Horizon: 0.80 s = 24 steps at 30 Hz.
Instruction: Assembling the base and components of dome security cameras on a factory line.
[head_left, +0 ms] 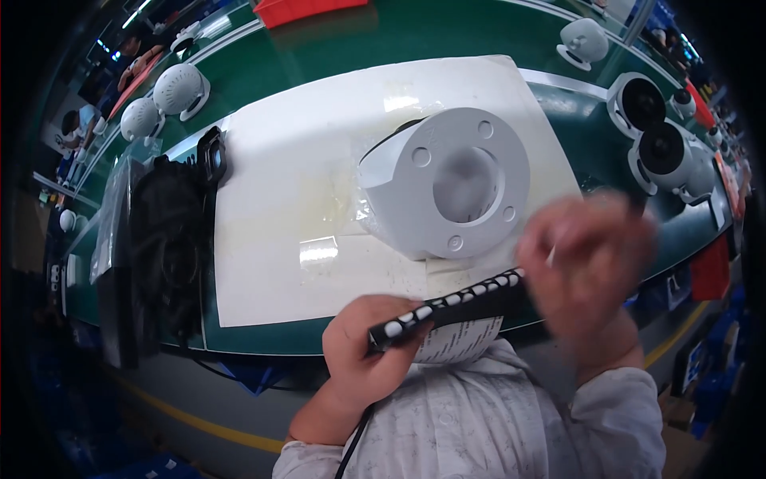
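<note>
Hands: two, both the person's own, raised from the lower edge over the near rim of a green workbench (335,48).
Left hand (369,347): one, fingers wrapped around the near end of a black strip (447,307); a thin dark cord hangs below the wrist.
Right hand (586,255): one, blurred by motion, at the strip's far end; cannot tell whether it grips the strip or only touches it.
Black strip: one, long and narrow, dotted with a row of small white pieces, held slanting between the hands just in front of the chest; a printed white paper slip (459,342) hangs under it.
White mat (271,207): one, spread across the middle of the bench.
Grey housing (447,180): one, round, lying on the mat in clear wrapping, flat face with a centre hole and small holes turned up, just beyond the strip.
White domed units: two at far left (163,100), one at the far right (582,40).
Units with black lens faces (662,132): two, right of the mat.
Black parts (167,239): a dark heap left of the mat, number unclear.
Red tray (307,9): one, top edge.
</note>
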{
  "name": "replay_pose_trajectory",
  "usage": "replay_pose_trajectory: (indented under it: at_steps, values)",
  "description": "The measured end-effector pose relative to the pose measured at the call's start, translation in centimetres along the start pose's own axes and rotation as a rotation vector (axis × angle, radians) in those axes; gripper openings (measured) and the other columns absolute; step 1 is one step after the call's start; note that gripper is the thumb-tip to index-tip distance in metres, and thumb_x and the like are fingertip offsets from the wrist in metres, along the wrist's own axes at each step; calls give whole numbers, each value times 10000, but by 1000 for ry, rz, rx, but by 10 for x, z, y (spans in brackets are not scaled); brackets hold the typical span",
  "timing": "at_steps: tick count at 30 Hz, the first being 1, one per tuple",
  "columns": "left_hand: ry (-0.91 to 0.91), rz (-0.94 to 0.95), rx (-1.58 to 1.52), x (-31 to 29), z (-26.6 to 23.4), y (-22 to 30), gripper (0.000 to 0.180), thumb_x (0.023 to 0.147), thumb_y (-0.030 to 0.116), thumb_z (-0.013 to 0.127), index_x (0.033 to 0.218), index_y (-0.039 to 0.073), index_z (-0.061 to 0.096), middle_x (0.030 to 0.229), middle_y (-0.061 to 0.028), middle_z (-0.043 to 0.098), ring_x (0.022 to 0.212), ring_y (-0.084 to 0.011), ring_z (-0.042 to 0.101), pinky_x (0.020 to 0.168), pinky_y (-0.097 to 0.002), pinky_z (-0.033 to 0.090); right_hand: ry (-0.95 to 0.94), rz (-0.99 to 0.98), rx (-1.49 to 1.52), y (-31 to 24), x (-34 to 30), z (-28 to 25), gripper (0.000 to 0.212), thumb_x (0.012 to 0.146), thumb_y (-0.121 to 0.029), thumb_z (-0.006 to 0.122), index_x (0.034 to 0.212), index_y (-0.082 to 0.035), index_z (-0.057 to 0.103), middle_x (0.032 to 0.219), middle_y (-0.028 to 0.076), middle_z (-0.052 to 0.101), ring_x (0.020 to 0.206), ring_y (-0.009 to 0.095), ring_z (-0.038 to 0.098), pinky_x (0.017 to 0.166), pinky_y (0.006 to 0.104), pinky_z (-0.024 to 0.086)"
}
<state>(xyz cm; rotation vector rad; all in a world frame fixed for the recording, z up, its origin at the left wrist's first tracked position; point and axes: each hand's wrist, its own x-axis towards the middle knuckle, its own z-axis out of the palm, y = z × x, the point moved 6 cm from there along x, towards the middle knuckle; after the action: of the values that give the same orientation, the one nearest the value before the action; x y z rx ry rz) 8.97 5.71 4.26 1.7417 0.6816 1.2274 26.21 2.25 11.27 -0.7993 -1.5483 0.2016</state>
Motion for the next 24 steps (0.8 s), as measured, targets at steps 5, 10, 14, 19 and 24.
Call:
replay_pose_trajectory:
  at_steps: [5, 10, 14, 19, 24]
  values:
    - [-92, 161, 134, 4, 14, 0, 254, 575, -17, 658, 815, 55, 620, 1311, -253, 219, 912, -254, 552, 648, -273, 460, -94, -15, -34, 40, 48, -6, 685, 733, 83, 521, 1292, -75, 158, 1019, 75, 420, 815, 115, 498, 738, 219, 418]
    - [-170, 182, 170, 6, 21, -6, 242, 577, -36, 658, 795, 59, 609, 1338, -256, 156, 859, -248, 584, 634, -265, 462, -203, 76, -42, 47, 52, -1, 657, 736, 72, 521, 1285, -68, 188, 1029, 85, 426, 810, 104, 509, 752, 226, 409]
    - [-180, 185, 176, 6, 22, -7, 235, 579, -29, 660, 790, 62, 612, 1344, -245, 149, 834, -237, 595, 629, -263, 463, -238, 32, -164, 39, 52, 0, 644, 738, 84, 515, 1279, -62, 199, 1015, 104, 465, 798, 116, 533, 731, 223, 419]
    - [-180, 172, 143, 6, 23, -9, 265, 561, -20, 632, 814, 59, 619, 1329, -247, 192, 838, -241, 595, 643, -270, 467, -535, -258, -607, 20, 46, 10, 636, 746, 101, 473, 1275, -53, 157, 1030, 200, 528, 883, 243, 568, 710, 324, 471]
    - [-154, 172, 129, 5, 21, -11, 296, 543, -5, 605, 832, 54, 622, 1312, -247, 242, 854, -251, 590, 659, -284, 473, -553, -310, -619, 2, 38, 19, 719, 713, 84, 529, 1283, -102, 133, 1042, 211, 525, 940, 325, 543, 785, 386, 440]
